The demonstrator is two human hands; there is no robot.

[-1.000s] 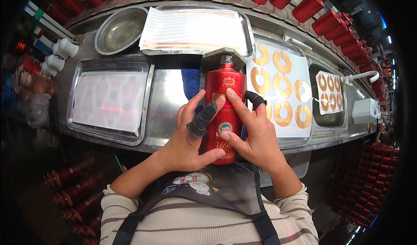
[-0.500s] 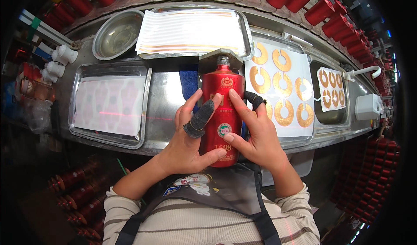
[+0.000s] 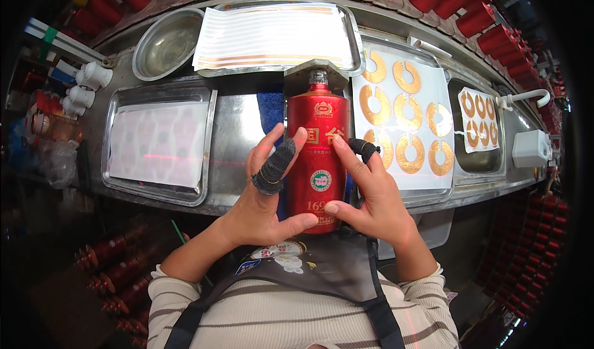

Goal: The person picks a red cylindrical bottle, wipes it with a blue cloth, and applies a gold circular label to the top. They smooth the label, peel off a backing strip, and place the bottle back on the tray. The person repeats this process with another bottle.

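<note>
We see the left hand [image 3: 263, 194] cupped on the left flank of a red bottle [image 3: 317, 157], fingers [image 3: 277, 157] spread loosely, tips pressed on the red surface, thumb laid across the bottle's lower end. One left finger wears a dark knitted cot [image 3: 273, 166]. The right hand [image 3: 371, 191] mirrors it on the right flank: fingers apart, tips on the bottle beside the printed gold characters, thumb pressing near the base. A dark cot [image 3: 362, 148] sits on one right finger too. Both hands clamp the bottle between them; neither is closed into a fist.

The bottle lies lengthwise on the metal worktop [image 3: 238, 123], neck [image 3: 318, 77] pointing away from us, base at the worktop's near edge just above the apron [image 3: 322, 268].

Against the frame half a second back we note little change: same grip, same bottle spot, fingertips shifted only slightly on the label.

Outward: right of the bottle, a white sheet with gold ring stickers [image 3: 405, 123]; further right, a smaller sheet of rings [image 3: 479, 120]. Left, a metal tray [image 3: 158, 145] with a pale sheet. Behind, a tray with a striped sheet [image 3: 275, 36] and a round metal bowl [image 3: 166, 43]. Red bottles [image 3: 458, 5] line the far rim.
</note>
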